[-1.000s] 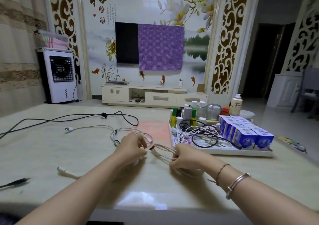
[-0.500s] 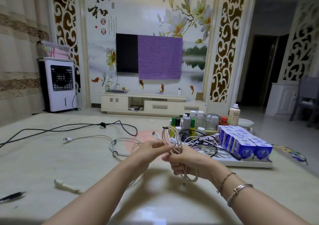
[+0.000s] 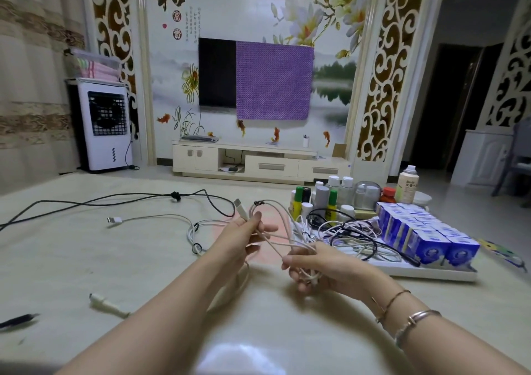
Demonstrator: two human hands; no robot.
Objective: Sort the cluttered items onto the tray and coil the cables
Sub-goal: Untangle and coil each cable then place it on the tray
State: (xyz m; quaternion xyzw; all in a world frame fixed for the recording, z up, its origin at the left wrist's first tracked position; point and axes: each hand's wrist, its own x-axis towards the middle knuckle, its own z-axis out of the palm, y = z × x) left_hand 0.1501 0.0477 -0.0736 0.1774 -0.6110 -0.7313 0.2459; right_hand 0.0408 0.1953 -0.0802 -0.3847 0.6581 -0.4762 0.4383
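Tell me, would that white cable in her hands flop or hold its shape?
Probably floppy: the white cable sags in loose loops between the left hand and right hand. Likely light, since fingertips alone hold it. Released, the loops would likely spring apart.

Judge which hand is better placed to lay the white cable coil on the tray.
Probably the right hand: it grips the white cable loops beside the tray; the left hand only pinches the plug end.
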